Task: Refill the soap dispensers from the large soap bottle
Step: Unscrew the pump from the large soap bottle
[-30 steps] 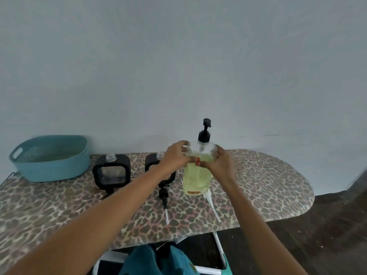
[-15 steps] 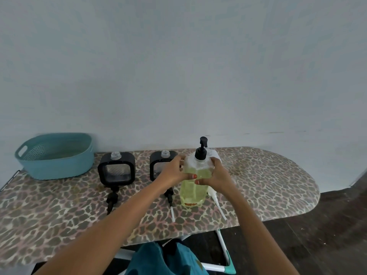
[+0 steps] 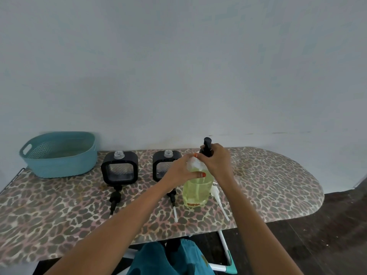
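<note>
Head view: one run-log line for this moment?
stage: opening large soap bottle | left hand: steadies bottle body | right hand: on black pump cap | two dispensers: uncapped, unfilled

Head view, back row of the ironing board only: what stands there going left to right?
Teal basket → first black square dispenser, neck open → second black square dispenser, neck open → large soap bottle of yellow liquid, left hand on its shoulder, right hand on its black pump.

left hand [image 3: 183,171] and right hand [image 3: 216,161] both clenched, extended forward
</note>
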The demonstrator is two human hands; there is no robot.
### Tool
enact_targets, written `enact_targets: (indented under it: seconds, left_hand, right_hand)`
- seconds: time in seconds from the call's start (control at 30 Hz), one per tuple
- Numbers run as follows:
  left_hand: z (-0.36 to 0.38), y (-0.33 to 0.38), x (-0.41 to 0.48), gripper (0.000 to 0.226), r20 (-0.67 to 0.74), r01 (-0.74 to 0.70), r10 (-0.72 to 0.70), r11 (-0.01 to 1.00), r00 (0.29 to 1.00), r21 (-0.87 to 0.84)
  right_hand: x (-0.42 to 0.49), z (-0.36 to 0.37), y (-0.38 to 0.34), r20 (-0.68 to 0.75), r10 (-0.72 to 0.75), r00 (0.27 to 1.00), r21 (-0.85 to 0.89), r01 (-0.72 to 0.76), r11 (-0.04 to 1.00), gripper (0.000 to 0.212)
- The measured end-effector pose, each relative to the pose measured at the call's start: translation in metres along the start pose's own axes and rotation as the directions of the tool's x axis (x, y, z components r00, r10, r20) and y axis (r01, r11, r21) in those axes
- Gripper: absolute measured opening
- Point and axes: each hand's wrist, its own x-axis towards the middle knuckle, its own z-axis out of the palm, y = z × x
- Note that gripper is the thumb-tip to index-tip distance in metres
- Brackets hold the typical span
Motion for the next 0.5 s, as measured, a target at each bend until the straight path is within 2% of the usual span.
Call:
enact_targets:
  seconds: [0.2,0.5]
  left_hand:
    - [-0.001,-0.003,0.003,0.073,-0.025,-0.023,0.025,0.998,0.999,0.063]
    - [-0.003,-0.005,0.005,0.079,-0.018,-0.036,0.038,0.996,0.999,0.086]
  right_hand:
    - [0.002,-0.008,-0.002,0.051,-0.016,0.999,-0.075,0.020,0.997,0.014]
    - [0.014,-0.014,0.005,0.175,-0.048,0.983,0.068,0.036,0.997,0.014]
